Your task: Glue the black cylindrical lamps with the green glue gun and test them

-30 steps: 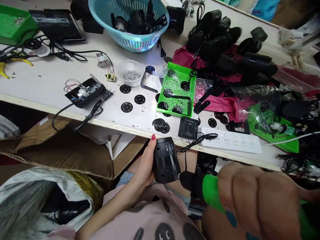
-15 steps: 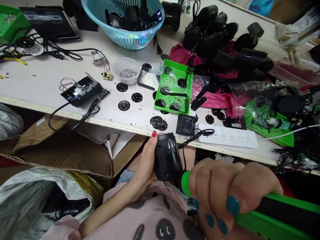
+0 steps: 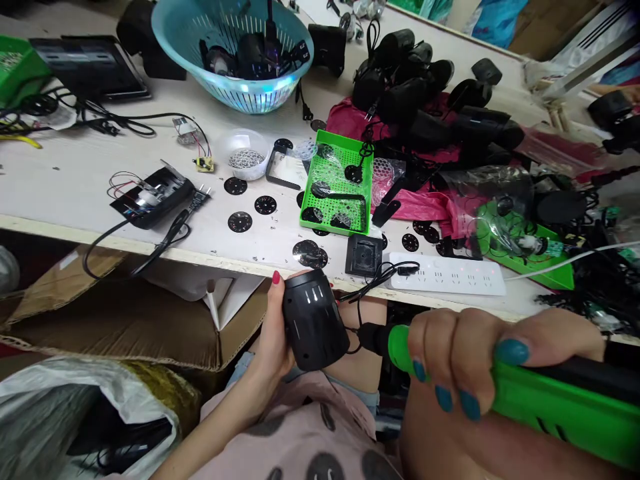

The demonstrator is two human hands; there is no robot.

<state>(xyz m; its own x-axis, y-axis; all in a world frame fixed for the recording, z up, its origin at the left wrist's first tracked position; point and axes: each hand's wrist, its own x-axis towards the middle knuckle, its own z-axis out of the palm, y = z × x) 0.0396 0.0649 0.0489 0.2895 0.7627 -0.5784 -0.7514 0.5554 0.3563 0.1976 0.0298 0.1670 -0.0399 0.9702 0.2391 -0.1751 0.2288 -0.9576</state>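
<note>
My left hand (image 3: pixel 273 337) grips a black cylindrical housing (image 3: pixel 314 320) with slots in its side, held below the table's front edge over my lap. My right hand (image 3: pixel 480 357) is wrapped around a green and black electric screwdriver (image 3: pixel 530 400). Its dark nose (image 3: pixel 371 337) points left at the housing's right side, very close or touching. A thin black cable (image 3: pixel 373 283) runs from the housing up onto the table.
On the white table (image 3: pixel 65 187) lie black discs (image 3: pixel 240 222), a green perforated tray (image 3: pixel 337 183), a white power strip (image 3: pixel 447 275), a small bowl of metal parts (image 3: pixel 245 155), a blue basket (image 3: pixel 233 47) and a heap of black housings (image 3: pixel 425 87). Cardboard (image 3: pixel 125 313) and a bag (image 3: pixel 75 413) sit below left.
The housing has turned in my left hand and shifted slightly left. The screwdriver has pulled back to the right, its nose now at the housing's side.
</note>
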